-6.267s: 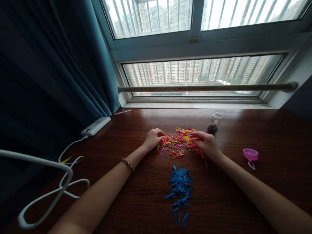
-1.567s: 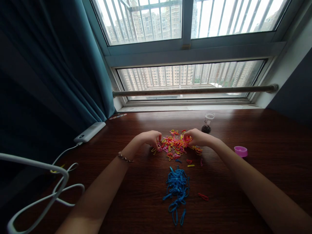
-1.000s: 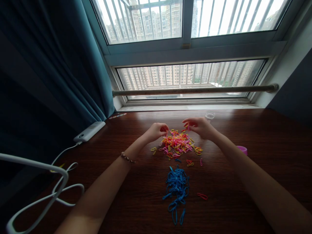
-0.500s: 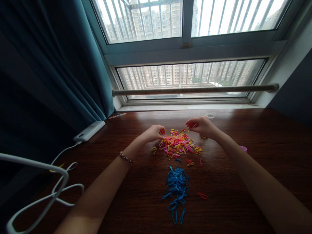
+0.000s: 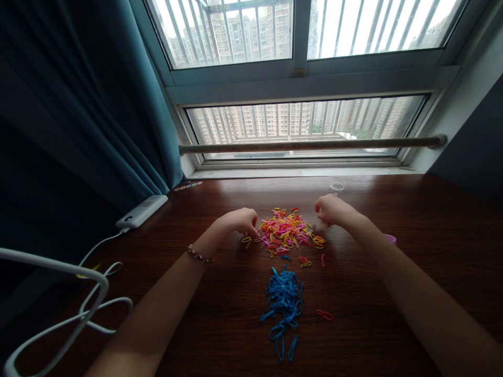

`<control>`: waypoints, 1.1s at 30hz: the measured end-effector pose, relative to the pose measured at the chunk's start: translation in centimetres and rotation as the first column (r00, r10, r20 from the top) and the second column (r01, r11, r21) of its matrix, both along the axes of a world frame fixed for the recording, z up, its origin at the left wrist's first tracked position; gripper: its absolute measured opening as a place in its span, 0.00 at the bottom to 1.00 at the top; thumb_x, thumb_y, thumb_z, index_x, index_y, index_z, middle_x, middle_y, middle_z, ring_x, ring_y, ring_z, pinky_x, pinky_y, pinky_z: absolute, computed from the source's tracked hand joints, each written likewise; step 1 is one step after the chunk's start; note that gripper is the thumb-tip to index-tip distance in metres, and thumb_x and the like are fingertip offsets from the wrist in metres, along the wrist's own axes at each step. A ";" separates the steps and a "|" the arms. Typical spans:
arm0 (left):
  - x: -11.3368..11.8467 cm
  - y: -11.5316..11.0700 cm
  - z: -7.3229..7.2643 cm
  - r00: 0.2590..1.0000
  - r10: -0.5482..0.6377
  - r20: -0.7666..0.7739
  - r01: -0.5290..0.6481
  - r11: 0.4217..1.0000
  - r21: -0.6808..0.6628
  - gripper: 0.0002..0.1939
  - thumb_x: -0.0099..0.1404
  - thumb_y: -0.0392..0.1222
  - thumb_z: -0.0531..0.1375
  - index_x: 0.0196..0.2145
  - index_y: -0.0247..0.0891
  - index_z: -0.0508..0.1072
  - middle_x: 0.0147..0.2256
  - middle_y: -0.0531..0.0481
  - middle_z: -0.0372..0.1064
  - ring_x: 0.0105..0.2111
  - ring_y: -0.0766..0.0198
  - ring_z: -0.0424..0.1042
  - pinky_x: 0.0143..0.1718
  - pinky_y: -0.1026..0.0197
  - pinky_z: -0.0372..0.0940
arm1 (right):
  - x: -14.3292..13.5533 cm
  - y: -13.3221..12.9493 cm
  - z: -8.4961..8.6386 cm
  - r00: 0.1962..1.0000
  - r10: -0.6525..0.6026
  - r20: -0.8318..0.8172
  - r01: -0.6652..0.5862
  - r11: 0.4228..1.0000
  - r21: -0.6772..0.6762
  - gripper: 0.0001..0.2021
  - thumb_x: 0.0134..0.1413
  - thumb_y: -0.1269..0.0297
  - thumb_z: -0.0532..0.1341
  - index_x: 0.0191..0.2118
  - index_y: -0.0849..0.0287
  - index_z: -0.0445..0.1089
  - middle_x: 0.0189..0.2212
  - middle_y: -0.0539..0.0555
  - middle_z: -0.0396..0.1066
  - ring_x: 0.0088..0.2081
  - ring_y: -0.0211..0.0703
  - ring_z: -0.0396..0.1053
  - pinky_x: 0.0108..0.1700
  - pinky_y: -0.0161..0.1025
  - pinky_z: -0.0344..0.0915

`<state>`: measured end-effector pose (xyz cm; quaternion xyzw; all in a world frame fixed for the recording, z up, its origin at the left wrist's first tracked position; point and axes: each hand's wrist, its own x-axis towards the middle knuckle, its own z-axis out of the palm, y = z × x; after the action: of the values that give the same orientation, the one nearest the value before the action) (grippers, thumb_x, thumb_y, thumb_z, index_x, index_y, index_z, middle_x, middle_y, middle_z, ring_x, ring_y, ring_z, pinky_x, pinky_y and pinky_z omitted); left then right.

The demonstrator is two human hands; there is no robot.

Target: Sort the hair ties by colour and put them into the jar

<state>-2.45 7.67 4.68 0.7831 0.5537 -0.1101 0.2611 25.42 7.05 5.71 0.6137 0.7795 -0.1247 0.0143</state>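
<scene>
A mixed pile of small rubber bands in pink, red, yellow and orange lies on the dark wooden table. My left hand is at the pile's left edge, fingers bent down and drawn together by a pink band; whether they grip it is hidden. Just left of the pile, a loose yellow band lies under that hand. To the right of the pile, my right hand is closed, its fingertips curled downward and slightly blurred. Closer to me is a heap of blue rubber bands.
A clear round container stands behind my right hand. The pink rim of an object shows beyond my right forearm. A red band lies right of the blue heap. At left are a white power strip and a looping white cable.
My right hand has moved right and nearer to me, away from the pile's far edge. My left hand has shifted slightly left and nearer, fingers now pointing down.
</scene>
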 end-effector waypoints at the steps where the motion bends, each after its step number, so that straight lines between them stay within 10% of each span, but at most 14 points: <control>1: 0.1 -0.1 0.1 1.000 -0.005 -0.020 0.004 1.000 -0.008 0.19 0.40 0.51 0.64 0.25 0.33 0.71 0.22 0.48 0.71 0.21 0.63 0.68 0.21 0.66 0.59 | 0.0 -0.1 -0.3 0.998 -0.033 0.046 0.034 0.999 -0.004 0.10 0.43 0.78 0.59 0.34 0.67 0.72 0.30 0.63 0.73 0.25 0.44 0.72 0.28 0.35 0.66; 11: 0.6 -0.6 0.3 0.990 -0.122 -0.071 0.118 0.992 -0.054 0.06 0.40 0.30 0.61 0.21 0.32 0.72 0.20 0.51 0.68 0.21 0.66 0.65 0.21 0.67 0.56 | -1.1 -0.5 -1.2 0.977 -0.131 0.170 0.132 0.991 0.006 0.13 0.44 0.80 0.56 0.38 0.72 0.71 0.38 0.74 0.69 0.41 0.59 0.69 0.38 0.48 0.66; 18: 2.1 -0.7 0.1 0.894 -0.230 0.385 0.133 0.956 0.263 0.12 0.48 0.36 0.61 0.33 0.33 0.71 0.29 0.49 0.69 0.28 0.67 0.66 0.28 0.67 0.60 | -1.9 -1.5 0.6 0.984 0.116 -0.132 -0.139 0.974 -0.177 0.09 0.47 0.70 0.57 0.36 0.63 0.70 0.29 0.55 0.73 0.26 0.36 0.72 0.26 0.27 0.66; 26: 4.6 -3.1 0.4 0.790 -0.481 0.381 0.438 0.877 0.199 0.05 0.51 0.38 0.62 0.26 0.33 0.75 0.21 0.54 0.65 0.23 0.71 0.62 0.24 0.70 0.54 | -6.4 -8.1 2.7 0.871 0.488 -0.064 -0.374 0.572 -0.730 0.09 0.34 0.67 0.65 0.25 0.69 0.71 0.22 0.55 0.72 0.27 0.44 0.72 0.26 0.34 0.67; 29: 5.7 -4.1 0.1 0.745 -0.546 0.383 0.533 0.833 0.151 0.07 0.49 0.39 0.63 0.28 0.35 0.75 0.20 0.55 0.65 0.21 0.72 0.61 0.23 0.70 0.53 | -8.7 -10.6 2.2 0.753 0.633 0.178 -0.400 0.656 -0.641 0.13 0.24 0.68 0.69 0.25 0.66 0.72 0.26 0.57 0.73 0.32 0.50 0.72 0.34 0.41 0.68; 33: 6.3 -4.5 -0.8 0.757 -0.567 0.326 0.543 0.822 0.168 0.07 0.48 0.37 0.64 0.28 0.37 0.75 0.21 0.56 0.65 0.21 0.72 0.60 0.23 0.70 0.53 | -9.3 -11.7 0.4 0.840 0.514 0.177 -0.425 0.824 -0.374 0.19 0.19 0.74 0.69 0.29 0.60 0.73 0.31 0.59 0.73 0.36 0.51 0.71 0.35 0.40 0.68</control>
<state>3.82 3.19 3.90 0.9260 0.2420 -0.0187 0.2891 16.10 -4.67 6.12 0.4012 0.8671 -0.1569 0.2499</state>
